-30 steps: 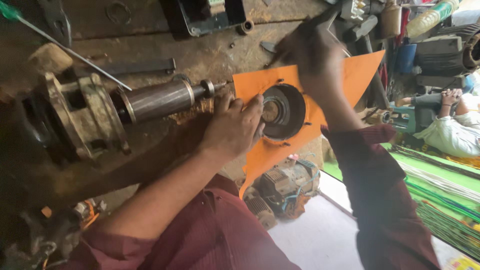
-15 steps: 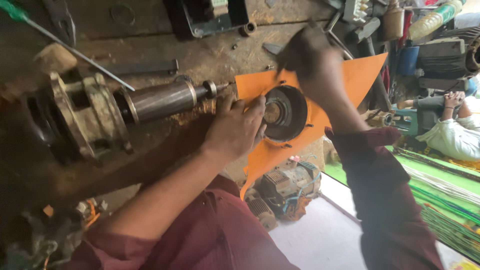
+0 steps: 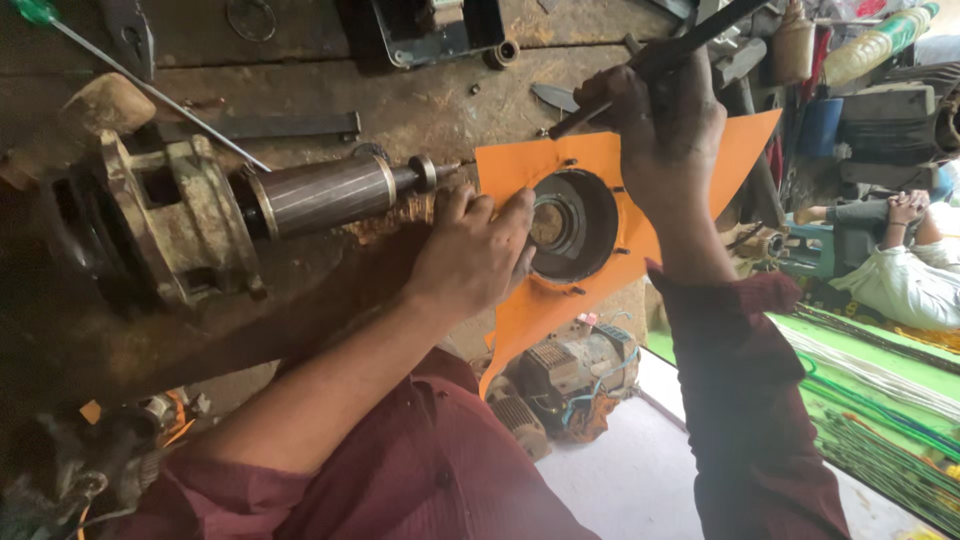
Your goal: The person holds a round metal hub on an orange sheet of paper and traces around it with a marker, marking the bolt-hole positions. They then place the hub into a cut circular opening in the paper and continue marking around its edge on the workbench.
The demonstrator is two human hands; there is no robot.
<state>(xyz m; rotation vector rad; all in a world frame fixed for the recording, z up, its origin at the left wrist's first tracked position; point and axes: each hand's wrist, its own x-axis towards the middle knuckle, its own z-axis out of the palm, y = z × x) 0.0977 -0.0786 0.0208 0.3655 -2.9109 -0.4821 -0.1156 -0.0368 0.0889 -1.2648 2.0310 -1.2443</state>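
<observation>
left hand (image 3: 475, 255) pressing orange sheet (image 3: 520, 170), right hand (image 3: 665, 125) gripping dark tool (image 3: 650, 62)

The worktop (image 3: 420, 110) is crowded. The rotor (image 3: 325, 192) with its housing (image 3: 165, 225) lies across the left half, its shaft tip just beside the orange sheet (image 3: 520, 170), so little room remains between them. The left hand (image 3: 475, 255) covers the sheet's left edge and part of the round opening (image 3: 575, 225); the right hand (image 3: 665, 125) with a dark tool (image 3: 640, 65) blocks its upper right. A screwdriver (image 3: 140, 85) slants over the top left. Bare wood shows between rotor and black part (image 3: 435, 30) at the far edge. Clutter (image 3: 800, 60) fills the right end. Below the sheet a motor (image 3: 570, 375) sits on the floor.
</observation>
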